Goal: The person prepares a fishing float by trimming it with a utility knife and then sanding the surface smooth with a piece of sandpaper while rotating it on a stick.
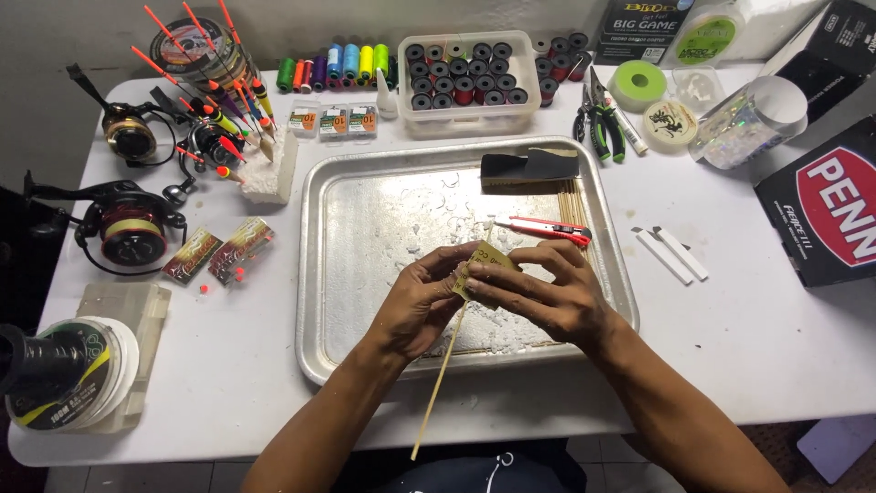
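Note:
Both hands meet over the metal tray (328, 274). My left hand (415, 306) pinches a thin bamboo stick (442, 379) that runs from my fingers down past the tray's front edge. My right hand (547, 292) wraps a small tan piece of sandpaper (482, 265) around the stick's upper part. White shavings litter the tray floor. A red utility knife (545, 229) lies in the tray just beyond my right hand, beside a bundle of thin sticks (573, 203) and a black sandpaper sheet (529, 167).
Fishing reels (128, 228) and floats (214, 91) stand at left, line spools (64, 374) at front left. A box of thread bobbins (467, 82) and coloured threads (333, 66) sit behind the tray. Pliers (602, 119), tape rolls (637, 84), white strips (671, 254) and black boxes (821, 210) lie right.

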